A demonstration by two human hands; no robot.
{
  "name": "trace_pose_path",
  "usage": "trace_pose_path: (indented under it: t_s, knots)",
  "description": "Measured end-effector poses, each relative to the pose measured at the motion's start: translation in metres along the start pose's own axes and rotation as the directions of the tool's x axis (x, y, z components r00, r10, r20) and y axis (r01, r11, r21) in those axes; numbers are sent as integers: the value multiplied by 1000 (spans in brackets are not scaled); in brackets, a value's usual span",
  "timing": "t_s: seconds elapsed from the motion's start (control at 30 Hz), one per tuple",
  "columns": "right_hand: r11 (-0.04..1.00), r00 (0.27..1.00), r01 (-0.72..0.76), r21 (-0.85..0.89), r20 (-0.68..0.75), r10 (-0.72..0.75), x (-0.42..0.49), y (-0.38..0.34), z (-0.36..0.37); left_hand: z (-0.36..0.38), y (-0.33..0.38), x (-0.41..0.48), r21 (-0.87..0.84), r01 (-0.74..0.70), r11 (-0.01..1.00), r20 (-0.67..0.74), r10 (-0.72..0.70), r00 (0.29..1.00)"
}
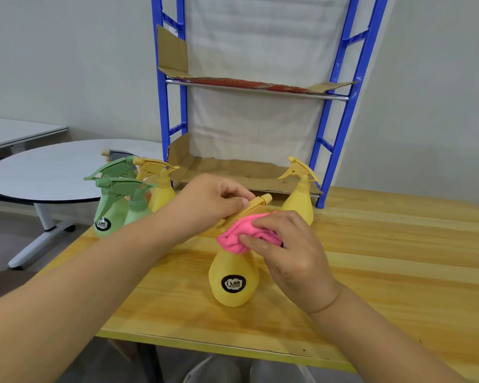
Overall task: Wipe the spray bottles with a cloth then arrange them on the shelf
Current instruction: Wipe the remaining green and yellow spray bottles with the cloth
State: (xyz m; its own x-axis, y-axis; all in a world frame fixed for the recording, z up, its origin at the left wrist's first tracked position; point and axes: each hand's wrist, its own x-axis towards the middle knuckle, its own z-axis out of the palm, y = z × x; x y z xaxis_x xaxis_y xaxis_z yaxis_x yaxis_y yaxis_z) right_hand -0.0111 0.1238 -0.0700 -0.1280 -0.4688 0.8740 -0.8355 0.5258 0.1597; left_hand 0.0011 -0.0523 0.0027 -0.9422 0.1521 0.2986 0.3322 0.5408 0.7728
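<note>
A yellow spray bottle [233, 280] stands on the bench [398, 258], in front of the blue shelf [340, 76]. The left hand [205, 200] pinches its spray top, grip curled tight on it. The right hand [291, 250] presses a pink cloth [238, 236] on the bottle's neck, fingers bent round the cloth. Two green bottles [111, 214] stand at the left.
</note>
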Motion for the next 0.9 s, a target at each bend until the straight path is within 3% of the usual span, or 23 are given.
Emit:
trace_pose_path:
  t_s: [0.17, 0.43, 0.77, 0.9]
  knots:
    - [997, 997, 71, -41, -7, -71, 8, 5, 7, -4, 4, 1, 126, -1, 992, 0, 1, 1000]
    - [988, 991, -110, -108, -90, 101, 12, 16, -5, 1, 2, 1, 179, -19, 984, -20, 23, 1000]
    - [998, 968, -2, -65, 252, 18, -27, -5, -5, 8, 5, -12, 225, 1, 974, -103, 23, 994]
    - [993, 944, -99, -67, 310, 115, -49, -1, -17, 11, 0, -16, 517, 18, 856, -63, 17, 998]
